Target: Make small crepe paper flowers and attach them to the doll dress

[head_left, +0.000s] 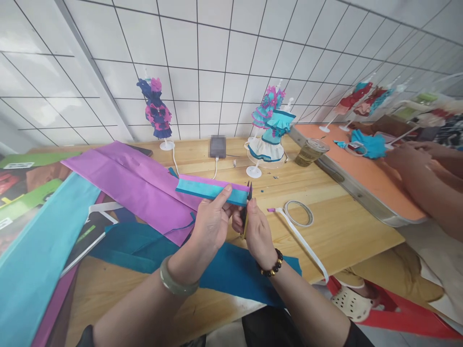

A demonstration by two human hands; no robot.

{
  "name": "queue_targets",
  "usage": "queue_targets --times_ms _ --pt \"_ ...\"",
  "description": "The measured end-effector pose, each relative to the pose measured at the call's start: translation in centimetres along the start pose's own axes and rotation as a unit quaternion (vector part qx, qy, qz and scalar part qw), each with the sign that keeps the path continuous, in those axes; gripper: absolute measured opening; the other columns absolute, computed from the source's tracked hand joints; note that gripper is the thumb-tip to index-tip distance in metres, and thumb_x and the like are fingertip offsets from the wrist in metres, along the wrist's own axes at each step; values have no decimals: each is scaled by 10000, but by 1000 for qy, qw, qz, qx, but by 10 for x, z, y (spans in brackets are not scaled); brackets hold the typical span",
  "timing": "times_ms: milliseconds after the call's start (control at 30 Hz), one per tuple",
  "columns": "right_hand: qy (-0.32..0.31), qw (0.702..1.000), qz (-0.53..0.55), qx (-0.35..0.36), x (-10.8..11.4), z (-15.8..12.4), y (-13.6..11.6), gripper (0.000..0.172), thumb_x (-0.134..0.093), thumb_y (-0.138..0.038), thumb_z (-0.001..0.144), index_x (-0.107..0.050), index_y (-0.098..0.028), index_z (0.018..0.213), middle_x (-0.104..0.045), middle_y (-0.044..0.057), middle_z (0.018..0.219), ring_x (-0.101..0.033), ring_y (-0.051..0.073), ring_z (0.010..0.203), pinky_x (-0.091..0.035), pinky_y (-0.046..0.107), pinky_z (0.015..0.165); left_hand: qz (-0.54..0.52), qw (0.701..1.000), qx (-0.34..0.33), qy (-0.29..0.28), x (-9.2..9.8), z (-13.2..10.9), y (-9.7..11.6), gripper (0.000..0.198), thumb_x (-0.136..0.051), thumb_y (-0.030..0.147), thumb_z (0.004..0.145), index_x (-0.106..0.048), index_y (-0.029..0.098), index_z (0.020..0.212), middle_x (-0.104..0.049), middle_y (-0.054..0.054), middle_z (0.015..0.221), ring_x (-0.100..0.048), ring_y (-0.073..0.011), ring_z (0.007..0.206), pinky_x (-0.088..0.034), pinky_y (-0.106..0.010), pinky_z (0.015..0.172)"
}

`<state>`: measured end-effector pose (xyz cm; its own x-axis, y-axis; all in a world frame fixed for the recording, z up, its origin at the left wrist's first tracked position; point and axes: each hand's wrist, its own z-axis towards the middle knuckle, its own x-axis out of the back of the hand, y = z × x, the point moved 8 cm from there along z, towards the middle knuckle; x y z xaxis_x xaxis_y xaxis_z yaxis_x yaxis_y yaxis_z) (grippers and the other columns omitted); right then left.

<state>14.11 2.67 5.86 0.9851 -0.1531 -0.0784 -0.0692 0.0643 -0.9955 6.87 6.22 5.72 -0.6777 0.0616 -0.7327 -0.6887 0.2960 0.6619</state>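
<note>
My left hand [211, 224] is closed on a folded strip of teal and purple crepe paper [211, 189], thumb on top, holding it level above the table. My right hand [255, 231] grips a pair of scissors [247, 209] with a yellow handle; the dark blades point up at the strip's right end. A jade bangle circles my left wrist and a dark bead bracelet my right. Below my hands a dark teal paper sheet [224, 270] lies on the wooden table [336, 231].
A large purple sheet [133, 183] and a light blue sheet [39, 260] cover the left. Paper-dress figures [157, 111] [271, 130] stand at the back. A tape roll [298, 213], a drink cup [310, 152] and an orange board [361, 173] lie right, where another person's arms [427, 173] rest.
</note>
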Motion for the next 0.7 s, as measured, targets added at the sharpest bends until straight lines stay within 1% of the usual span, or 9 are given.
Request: queue_targets --times_ms 167,333,567,700 --pt "0 1000 23 -12 -1 1 3 403 -268 -550 850 -345 -205 655 -291 -53 525 -262 77 439 -222 217 419 -22 1000 2 7 0 0 0 120 -644 242 684 -592 134 684 -645 -13 683 -615 -139 667 -469 -284 662" --pt "0 999 46 -8 -1 2 3 393 -288 -529 856 -330 -204 640 -259 -57 526 -229 71 436 -180 218 413 -32 999 -1 3 -2 -1 1 121 -642 230 688 -589 121 674 -635 -21 667 -612 -134 672 -468 -272 665" --pt "10 998 64 -9 1 2 7 382 -313 -519 854 -352 -200 647 -246 -64 510 -211 64 423 -163 213 404 -38 999 -5 6 -1 0 -1 129 -652 229 676 -578 124 679 -631 -18 675 -603 -127 639 -461 -274 643" --pt "23 997 73 11 4 3 4 383 -335 -492 861 -355 -192 624 -260 -64 495 -218 57 422 -171 208 398 -35 999 2 7 1 -1 -3 135 -649 234 680 -588 116 702 -639 -33 709 -607 -134 672 -464 -283 665"
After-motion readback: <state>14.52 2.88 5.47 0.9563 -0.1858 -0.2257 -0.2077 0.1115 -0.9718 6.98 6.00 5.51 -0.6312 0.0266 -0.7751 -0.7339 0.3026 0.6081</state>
